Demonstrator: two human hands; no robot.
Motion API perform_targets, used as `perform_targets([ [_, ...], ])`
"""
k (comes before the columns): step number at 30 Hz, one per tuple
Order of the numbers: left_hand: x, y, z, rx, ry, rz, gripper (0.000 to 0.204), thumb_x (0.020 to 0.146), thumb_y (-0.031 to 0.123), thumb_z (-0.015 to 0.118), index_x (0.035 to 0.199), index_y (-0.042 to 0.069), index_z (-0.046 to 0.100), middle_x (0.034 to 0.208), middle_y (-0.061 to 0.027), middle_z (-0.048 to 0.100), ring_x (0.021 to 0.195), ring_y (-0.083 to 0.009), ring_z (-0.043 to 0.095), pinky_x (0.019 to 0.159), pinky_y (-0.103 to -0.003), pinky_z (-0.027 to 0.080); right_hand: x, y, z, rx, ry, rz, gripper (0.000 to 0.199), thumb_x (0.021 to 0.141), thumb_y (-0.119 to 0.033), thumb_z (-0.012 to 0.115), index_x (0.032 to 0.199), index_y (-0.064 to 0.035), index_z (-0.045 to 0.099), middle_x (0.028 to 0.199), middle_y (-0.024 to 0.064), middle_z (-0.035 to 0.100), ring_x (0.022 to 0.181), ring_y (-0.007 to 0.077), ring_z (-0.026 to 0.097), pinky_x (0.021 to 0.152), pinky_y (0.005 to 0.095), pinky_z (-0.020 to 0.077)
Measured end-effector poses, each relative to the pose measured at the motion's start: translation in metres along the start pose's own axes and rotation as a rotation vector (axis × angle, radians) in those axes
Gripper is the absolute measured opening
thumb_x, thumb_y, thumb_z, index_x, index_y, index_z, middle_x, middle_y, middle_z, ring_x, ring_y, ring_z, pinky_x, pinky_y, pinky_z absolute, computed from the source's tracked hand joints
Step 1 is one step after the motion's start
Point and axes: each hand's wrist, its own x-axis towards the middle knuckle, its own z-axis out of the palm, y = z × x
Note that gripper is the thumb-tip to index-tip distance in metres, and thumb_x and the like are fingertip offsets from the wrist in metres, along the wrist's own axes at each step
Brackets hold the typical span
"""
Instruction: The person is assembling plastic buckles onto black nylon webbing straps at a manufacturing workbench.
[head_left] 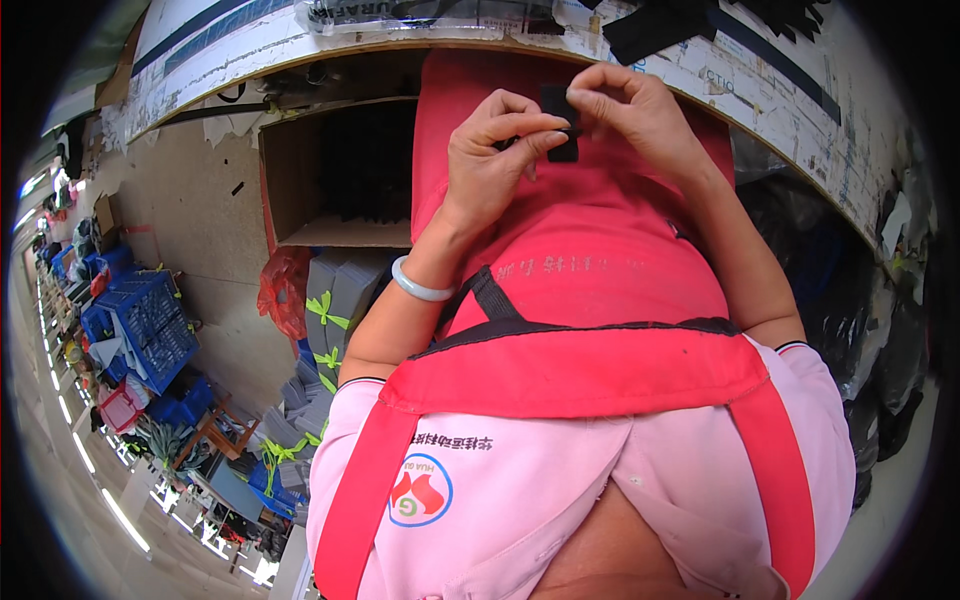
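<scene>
Between my two hands is a small black strip that looks like fabric or webbing (pixel 562 148), held upright over my red apron (pixel 600 210). My left hand (pixel 500 150) pinches its left side between thumb and fingertips. On the strip's upper right edge, the thumb and forefinger of my right hand (pixel 640 115) close in a pinch. Both hands are raised just in front of the table edge. A pale bangle (pixel 424 282) circles my left wrist. What the strip is exactly cannot be made out.
A white-topped worktable (pixel 690 70) curves across the front, with black fabric pieces (pixel 655 32) and a clear plastic bag (pixel 430 14) on it. Below left stands an open cardboard box (pixel 340 232) with dark contents. Grey bundles (pixel 335 300) tied in green, a red bag (pixel 284 290) and blue crates (pixel 150 330) are further left.
</scene>
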Motion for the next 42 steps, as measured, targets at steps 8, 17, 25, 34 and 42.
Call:
perform_targets([
  [8, -0.001, 0.006, -0.002, 0.015, -0.053, -0.018, 0.016, 0.081, -0.007, 0.068, 0.095, -0.001, 0.072, 0.093, -0.004, 0.056, 0.063, -0.0072, 0.055, 0.051, -0.019, 0.044, 0.006, 0.005, 0.004, 0.125, -0.01, -0.012, 0.014, 0.087, -0.009, 0.068, 0.098, -0.0023, 0.062, 0.091, 0.0017, 0.064, 0.084, 0.0079, 0.061, 0.074, 0.0221, 0.0509],
  [17, -0.021, 0.041, -0.038, 0.233, -0.152, -0.042, 0.011, 0.08, -0.005, 0.067, 0.088, 0.001, 0.072, 0.085, -0.0026, 0.06, 0.064, -0.0066, 0.054, 0.052, -0.018, 0.039, 0.003, 0.011, 0.022, -0.106, -0.026, -0.129, 0.016, 0.087, -0.009, 0.067, 0.099, -0.002, 0.06, 0.086, 0.0032, 0.062, 0.078, 0.0102, 0.06, 0.074, 0.0249, 0.0491],
  [25, -0.069, 0.008, -0.172, -0.018, 0.651, -0.199, 0.025, 0.098, 0.017, 0.054, 0.115, -0.001, 0.06, 0.102, -0.0117, 0.066, 0.084, -0.0173, 0.067, 0.06, -0.023, 0.054, 0.017, -0.03, -0.055, -0.641, 0.308, -0.327, 0.019, 0.083, -0.014, 0.067, 0.099, -0.0032, 0.065, 0.098, 0.0077, 0.063, 0.087, 0.0217, 0.061, 0.079, 0.0306, 0.049],
  [34, -0.018, -0.012, -0.073, -0.717, 0.277, -0.416, 0.041, 0.078, -0.017, 0.052, 0.118, -0.009, 0.053, 0.12, -0.0178, 0.055, 0.118, -0.0327, 0.054, 0.104, -0.039, 0.046, -0.002, 0.019, -0.057, -0.994, 0.407, -0.491, 0.025, 0.078, -0.014, 0.073, 0.102, -0.0085, 0.067, 0.107, 0.0042, 0.061, 0.097, 0.0239, 0.056, 0.083, 0.0344, 0.0472],
  [42, 0.009, 0.005, -0.019, -0.533, -0.004, -0.459, 0.036, 0.088, -0.009, 0.053, 0.123, -0.007, 0.052, 0.118, -0.0168, 0.059, 0.114, -0.0282, 0.059, 0.1, -0.036, 0.049, 0.01, 0.011, -0.061, -0.667, 0.587, -0.582, 0.01, 0.085, -0.011, 0.068, 0.095, -0.008, 0.069, 0.086, 0.0043, 0.065, 0.08, 0.0208, 0.058, 0.073, 0.0288, 0.0474],
])
